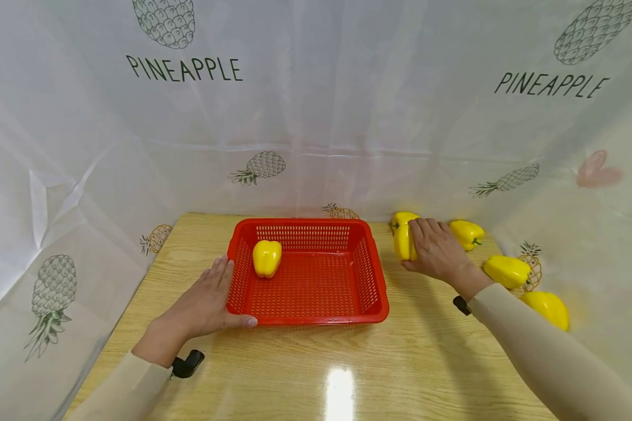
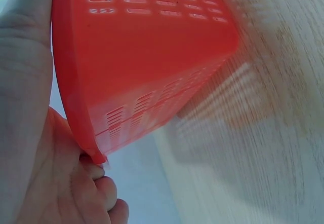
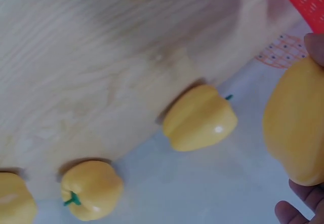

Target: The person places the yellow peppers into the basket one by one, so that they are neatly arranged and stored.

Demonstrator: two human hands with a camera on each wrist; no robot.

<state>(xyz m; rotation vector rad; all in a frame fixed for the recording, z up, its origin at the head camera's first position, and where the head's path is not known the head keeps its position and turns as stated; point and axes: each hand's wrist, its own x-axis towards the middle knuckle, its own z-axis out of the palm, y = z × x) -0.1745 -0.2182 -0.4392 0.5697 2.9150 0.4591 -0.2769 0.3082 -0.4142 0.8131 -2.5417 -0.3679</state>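
Observation:
My left hand rests against the near left corner of a red plastic basket. Its fingers lie straight along the left rim, with the thumb on the front rim. One yellow bell pepper sits inside the basket, toward the left. Right of the basket, my right hand grips another yellow bell pepper; the right wrist view shows this held pepper between thumb and fingers. Behind it stands a further pepper, partly covered by the held one.
More yellow bell peppers lie along the table's right edge: one just beyond my right hand, another nearer, and one partly behind my right forearm. A white pineapple-print sheet hangs around the wooden table.

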